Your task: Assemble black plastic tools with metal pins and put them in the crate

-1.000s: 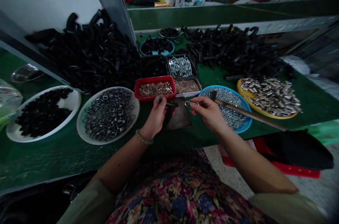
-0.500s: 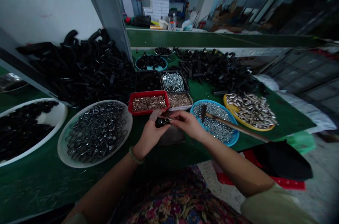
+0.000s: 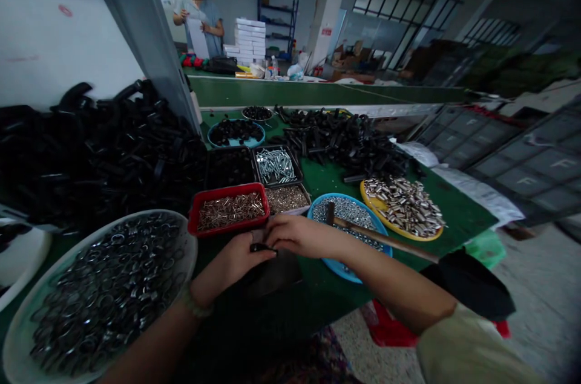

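Note:
My left hand [image 3: 236, 260] is closed around a small black part [image 3: 259, 247] just above the green table [image 3: 318, 293]. My right hand [image 3: 293, 234] meets it from the right, fingers pinched on the same part; whatever small piece it holds is hidden. Both hands hover over a dark metal plate [image 3: 276, 272], right in front of a red tray [image 3: 227, 208] of small copper-coloured pieces. A hammer [image 3: 376, 237] lies across a blue dish [image 3: 349, 214] of small silver nuts, just right of my right forearm.
A white dish [image 3: 102, 293] of metal rings sits at the left. A yellow dish [image 3: 402, 205] holds silver sleeves. Black parts are heaped at the left [image 3: 91, 154] and back [image 3: 345, 139]. Trays of screws [image 3: 276, 166] stand behind. A person [image 3: 200, 15] stands far back.
My head has lifted and turned right, so the table sits lower in view. My hands, apart one second ago with a ring in the right, have come together on the black part.

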A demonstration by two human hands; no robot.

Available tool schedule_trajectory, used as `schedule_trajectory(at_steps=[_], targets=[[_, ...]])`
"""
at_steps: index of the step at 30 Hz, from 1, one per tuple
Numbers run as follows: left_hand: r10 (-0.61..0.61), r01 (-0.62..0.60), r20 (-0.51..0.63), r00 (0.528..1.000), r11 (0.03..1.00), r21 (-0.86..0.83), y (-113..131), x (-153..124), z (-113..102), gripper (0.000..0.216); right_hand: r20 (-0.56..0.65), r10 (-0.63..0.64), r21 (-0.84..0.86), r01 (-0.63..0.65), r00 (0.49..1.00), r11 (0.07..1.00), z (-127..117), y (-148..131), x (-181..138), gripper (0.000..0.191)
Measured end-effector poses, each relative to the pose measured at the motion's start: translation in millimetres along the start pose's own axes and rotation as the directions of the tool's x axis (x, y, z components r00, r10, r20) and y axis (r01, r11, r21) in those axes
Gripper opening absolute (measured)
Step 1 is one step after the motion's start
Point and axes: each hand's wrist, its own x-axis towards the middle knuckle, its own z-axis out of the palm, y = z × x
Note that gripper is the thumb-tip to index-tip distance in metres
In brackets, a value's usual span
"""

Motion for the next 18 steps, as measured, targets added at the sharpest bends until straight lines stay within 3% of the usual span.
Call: schedule_trajectory(at_steps=[2, 3, 4, 5, 7, 10, 13, 16, 18], targets=[[-0.049, 0.053, 0.068, 0.996, 0.997, -0.054, 4, 3, -3, 0.021, -0.080, 0.202, 0.072, -0.196, 0.976, 0.978, -29, 24, 17, 0.018], [-0.080, 0.084, 0.042, 0.996, 0.990, -0.116, 6, 3, -4, 0.022, -0.220, 0.396, 0.124, -0.377, 0.892, 0.918, -46, 42, 26, 0.019], [-0.119, 0.114, -0.013, 0.993, 0.974, -0.194, 6, 2, -5, 0.023, -0.408, 0.611, 0.206, -0.584, 0.678, 0.785, -63, 61, 34, 0.018], [-0.166, 0.140, -0.076, 0.983, 0.953, -0.269, 6, 1, -6, 0.024, -0.488, 0.677, 0.244, -0.659, 0.551, 0.712, -79, 82, 42, 0.022], [-0.236, 0.156, -0.208, 0.949, 0.926, -0.343, 4, -3, -11, 0.023, -0.560, 0.739, 0.314, -0.730, 0.375, 0.608, -103, 123, 54, 0.026], [-0.202, 0.147, -0.318, 0.926, 0.971, -0.188, 4, -10, -23, 0.022, -0.569, 0.779, 0.391, -0.747, 0.264, 0.538, -119, 168, 65, 0.029], [-0.103, 0.167, -0.351, 0.931, 0.973, 0.158, 9, -16, -35, 0.019, -0.572, 0.794, 0.462, -0.720, 0.205, 0.518, -118, 187, 64, 0.031], [0.086, 0.107, -0.375, 0.923, 0.879, 0.465, 14, -20, -40, 0.016, -0.594, 0.779, 0.516, -0.649, 0.200, 0.560, -110, 183, 45, 0.043], [0.177, 0.064, -0.379, 0.908, 0.836, 0.544, 13, -21, -36, 0.013, -0.599, 0.767, 0.542, -0.589, 0.230, 0.599, -99, 168, 27, 0.045]])
